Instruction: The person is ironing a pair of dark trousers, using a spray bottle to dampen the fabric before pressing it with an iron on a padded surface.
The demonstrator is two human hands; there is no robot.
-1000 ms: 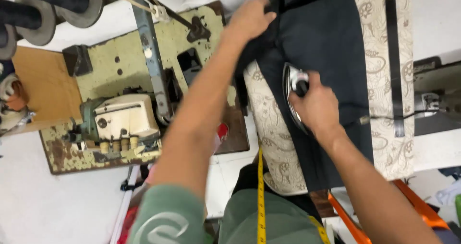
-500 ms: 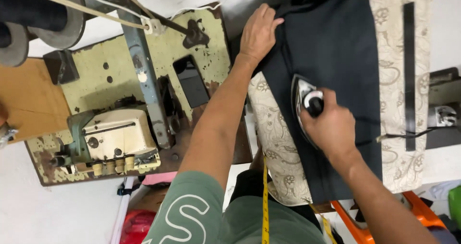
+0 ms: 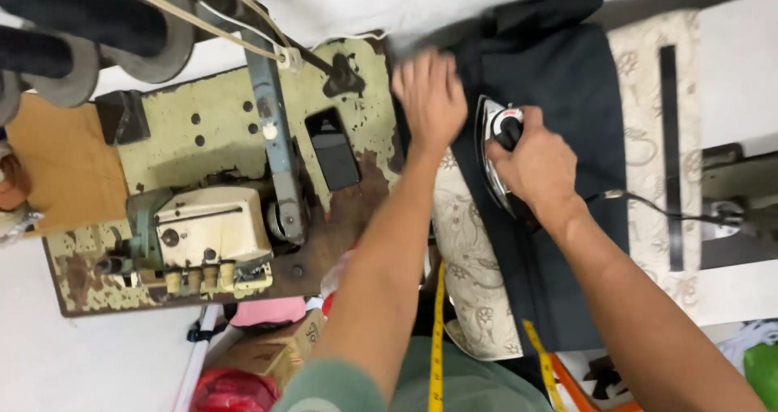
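Right hand (image 3: 539,165) clamped on the iron (image 3: 501,157), now nearer the top of the dark cloth (image 3: 567,88) on the patterned ironing surface (image 3: 648,80). Left hand (image 3: 431,96) pulled back from the far edge — flat, fingers spread, blurred — pressing the cloth's left side, just beside the iron. Pressing stroke advancing — sewing machine (image 3: 207,238) well apart.

The left hand (image 3: 431,96) now lies lower on the dark fabric (image 3: 567,80), pulled back from its far edge and blurred with motion. The right hand (image 3: 531,165) brings the iron (image 3: 494,149) closer to it, nearly alongside.
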